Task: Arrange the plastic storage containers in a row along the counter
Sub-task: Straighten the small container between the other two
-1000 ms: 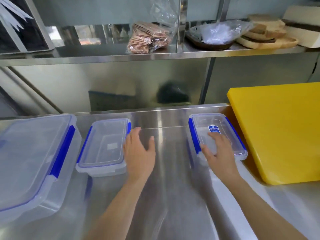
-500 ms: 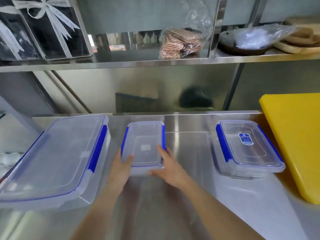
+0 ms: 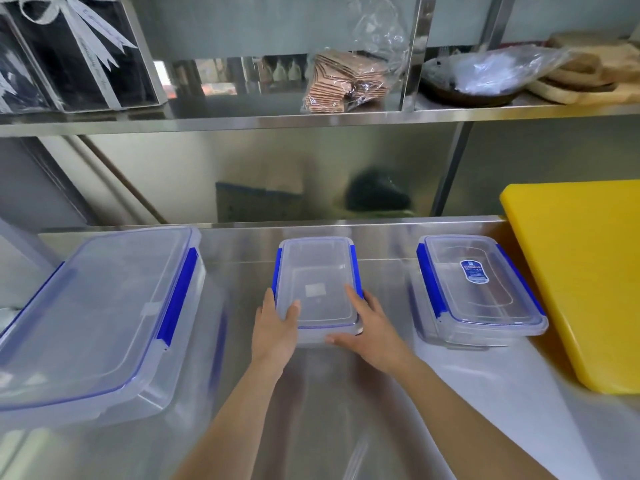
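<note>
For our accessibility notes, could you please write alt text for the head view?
Both hands, left and right, grip the near end of a small lidded container on a steel counter. A large container sits left, another right beside a yellow board.

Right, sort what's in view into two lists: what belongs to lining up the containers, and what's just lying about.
Part of the job:
- large container
- small container, gripped by the left hand and right hand
- labelled container
- counter

Just lying about:
- yellow cutting board
- bagged wafers on the shelf
- ribboned black box
- wooden boards
</note>
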Demonstrator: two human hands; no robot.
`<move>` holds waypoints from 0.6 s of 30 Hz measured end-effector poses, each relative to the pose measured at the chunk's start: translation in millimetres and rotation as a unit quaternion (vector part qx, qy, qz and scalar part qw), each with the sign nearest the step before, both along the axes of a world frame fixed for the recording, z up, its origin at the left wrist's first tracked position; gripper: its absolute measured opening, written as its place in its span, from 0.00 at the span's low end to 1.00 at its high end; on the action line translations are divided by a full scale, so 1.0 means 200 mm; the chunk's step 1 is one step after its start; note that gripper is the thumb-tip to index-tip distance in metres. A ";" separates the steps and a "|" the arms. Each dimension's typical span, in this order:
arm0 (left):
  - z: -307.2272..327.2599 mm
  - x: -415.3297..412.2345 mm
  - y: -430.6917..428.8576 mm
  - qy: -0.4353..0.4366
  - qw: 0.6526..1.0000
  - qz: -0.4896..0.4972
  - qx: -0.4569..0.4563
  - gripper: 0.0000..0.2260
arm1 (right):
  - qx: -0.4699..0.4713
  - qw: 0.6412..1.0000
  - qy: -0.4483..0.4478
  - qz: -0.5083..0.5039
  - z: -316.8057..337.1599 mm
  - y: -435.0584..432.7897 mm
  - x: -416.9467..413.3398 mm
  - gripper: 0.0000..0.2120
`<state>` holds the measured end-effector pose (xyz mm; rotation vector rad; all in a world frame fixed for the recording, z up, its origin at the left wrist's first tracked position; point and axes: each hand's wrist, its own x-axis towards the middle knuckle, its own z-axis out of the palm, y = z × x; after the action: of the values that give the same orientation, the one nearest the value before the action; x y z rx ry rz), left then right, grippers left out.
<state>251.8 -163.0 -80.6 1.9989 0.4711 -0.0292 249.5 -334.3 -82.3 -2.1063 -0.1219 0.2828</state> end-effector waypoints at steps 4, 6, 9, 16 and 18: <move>0.01 -0.01 0.00 0.018 1.000 -0.004 -0.001 0.29 | -0.003 1.000 0.007 0.005 0.00 0.00 0.00 0.47; 0.07 -0.03 -0.03 0.020 1.000 -0.003 0.002 0.30 | -0.029 0.999 0.004 0.012 0.03 0.00 -0.01 0.47; 0.19 -0.10 -0.02 -0.043 0.998 -0.001 0.047 0.30 | -0.112 0.992 -0.057 -0.030 0.10 0.04 -0.05 0.46; 0.51 -0.23 0.76 -0.218 0.914 0.226 0.256 0.18 | 0.022 0.992 -0.120 -0.027 0.26 0.55 -0.13 0.22; 0.51 -0.26 1.08 -0.092 0.914 0.258 0.298 0.26 | 0.068 0.998 -0.012 -0.004 0.27 0.75 -0.14 0.29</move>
<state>200.0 52.4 21.6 2.3641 0.9560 0.7025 222.3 -185.1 -27.8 -1.9750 -0.1423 0.2385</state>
